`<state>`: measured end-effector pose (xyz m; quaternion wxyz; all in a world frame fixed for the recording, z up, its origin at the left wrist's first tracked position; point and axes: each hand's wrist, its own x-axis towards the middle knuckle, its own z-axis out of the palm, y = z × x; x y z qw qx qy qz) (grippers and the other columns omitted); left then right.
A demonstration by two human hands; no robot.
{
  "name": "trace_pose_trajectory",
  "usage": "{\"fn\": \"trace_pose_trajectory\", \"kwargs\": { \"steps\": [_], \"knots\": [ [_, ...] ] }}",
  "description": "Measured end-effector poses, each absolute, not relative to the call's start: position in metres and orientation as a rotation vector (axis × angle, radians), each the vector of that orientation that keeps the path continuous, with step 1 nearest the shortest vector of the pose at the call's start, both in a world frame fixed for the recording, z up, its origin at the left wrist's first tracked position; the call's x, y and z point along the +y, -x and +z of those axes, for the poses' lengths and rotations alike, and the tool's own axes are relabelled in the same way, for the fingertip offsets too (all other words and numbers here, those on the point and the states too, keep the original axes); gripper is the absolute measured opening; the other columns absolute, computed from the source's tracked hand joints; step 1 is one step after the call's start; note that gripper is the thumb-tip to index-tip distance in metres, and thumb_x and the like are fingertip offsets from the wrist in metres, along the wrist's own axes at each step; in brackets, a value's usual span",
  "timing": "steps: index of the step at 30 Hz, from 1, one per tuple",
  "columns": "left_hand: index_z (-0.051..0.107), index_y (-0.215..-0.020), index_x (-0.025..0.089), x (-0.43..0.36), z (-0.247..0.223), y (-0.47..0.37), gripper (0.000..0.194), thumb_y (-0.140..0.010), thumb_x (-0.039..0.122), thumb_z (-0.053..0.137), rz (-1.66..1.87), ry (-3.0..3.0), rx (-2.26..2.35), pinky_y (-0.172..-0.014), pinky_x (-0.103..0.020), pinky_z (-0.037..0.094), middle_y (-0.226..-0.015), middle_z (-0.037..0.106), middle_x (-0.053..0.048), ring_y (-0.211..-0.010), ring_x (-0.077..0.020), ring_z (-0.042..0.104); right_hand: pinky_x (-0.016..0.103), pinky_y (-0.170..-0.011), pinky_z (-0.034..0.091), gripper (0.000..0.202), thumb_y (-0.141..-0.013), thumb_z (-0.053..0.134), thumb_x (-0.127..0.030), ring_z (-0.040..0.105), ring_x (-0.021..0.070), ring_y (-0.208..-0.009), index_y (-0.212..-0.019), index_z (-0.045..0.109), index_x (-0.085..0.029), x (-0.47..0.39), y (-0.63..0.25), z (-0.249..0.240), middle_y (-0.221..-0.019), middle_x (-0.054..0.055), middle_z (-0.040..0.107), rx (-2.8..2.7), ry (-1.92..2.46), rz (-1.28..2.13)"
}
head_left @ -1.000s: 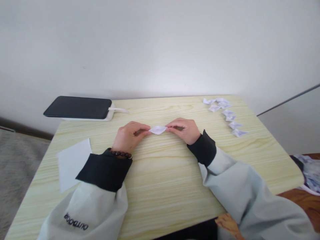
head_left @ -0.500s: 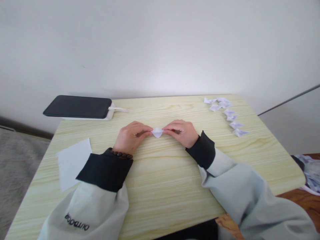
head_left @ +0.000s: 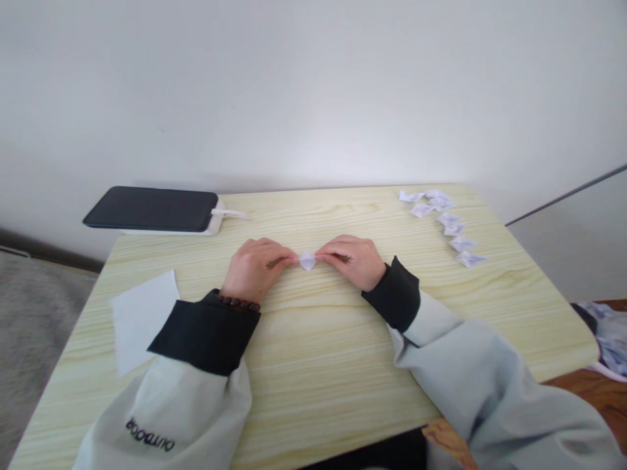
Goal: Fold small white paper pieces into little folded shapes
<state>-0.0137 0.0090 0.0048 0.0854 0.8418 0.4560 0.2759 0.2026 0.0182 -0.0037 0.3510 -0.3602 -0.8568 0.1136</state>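
A small folded white paper piece [head_left: 307,261] is stretched between my two hands near the middle of the table. My left hand [head_left: 257,264] pinches its left tip between thumb and fingers. On the opposite side, my right hand [head_left: 356,260] pinches the right tip in the same way. The piece's diamond-shaped middle shows between the fingertips, while both its ends are hidden by them. To the left lies a flat white sheet of paper [head_left: 144,320], partly covered by my left sleeve.
Several folded white paper figures [head_left: 451,228] stand in a curved row at the back right of the wooden table [head_left: 318,365]. At the back left, a black phone [head_left: 151,209] rests on a white block with a short white cable [head_left: 235,214]. A wall runs behind the table.
Both hands keep their pinch on the folded paper piece. My right hand has shifted very slightly left, and the gap between the hands looks a little narrower.
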Motion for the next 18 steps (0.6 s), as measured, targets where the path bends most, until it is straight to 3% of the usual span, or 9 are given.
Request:
{"fn": "trace_pose_trajectory", "kwargs": {
  "steps": [5,10,15,18],
  "knots": [
    [0.068,-0.081,0.025,0.0097,0.0039,0.0140,0.014,-0.081,0.036,0.059,0.886,-2.379,1.395,-0.076,-0.030,0.048,-0.082,0.071,0.000,-0.081,-0.0179,0.063,0.020,-0.059,0.049,0.017,-0.083,0.059,-0.029,0.061,0.0098,-0.063,-0.078,0.069,-0.018,0.0171,-0.2017,-0.0031,-0.076,0.004,0.069,-2.155,0.958,0.368],
    [0.066,-0.093,0.021,0.0084,0.0047,0.0136,0.026,-0.076,0.041,0.064,0.900,-2.335,1.383,-0.080,-0.032,0.049,-0.094,0.070,-0.003,-0.087,-0.0196,0.063,0.021,-0.058,0.050,0.012,-0.079,0.062,-0.027,0.058,0.0087,-0.059,-0.084,0.068,-0.017,0.0153,-0.2019,-0.0021,-0.083,0.005,0.068,-2.096,0.962,0.424],
    [0.066,-0.096,0.020,0.0059,0.0075,0.0103,0.025,-0.079,0.039,0.060,0.925,-2.398,1.254,-0.086,-0.033,0.048,-0.097,0.070,-0.004,-0.092,-0.0192,0.062,0.025,-0.069,0.052,0.015,-0.080,0.060,-0.027,0.061,0.0131,-0.079,-0.091,0.067,-0.020,0.0140,-0.1995,-0.0031,-0.097,0.007,0.064,-2.121,0.926,0.391],
    [0.067,-0.095,0.020,0.0062,0.0062,0.0084,0.022,-0.081,0.035,0.057,0.937,-2.448,1.217,-0.084,-0.032,0.049,-0.095,0.070,-0.004,-0.091,-0.0185,0.062,0.027,-0.075,0.051,0.017,-0.083,0.057,-0.029,0.061,0.0127,-0.079,-0.092,0.068,-0.020,0.0131,-0.1975,-0.0041,-0.101,0.007,0.062,-2.159,0.933,0.344]
  ]
}}
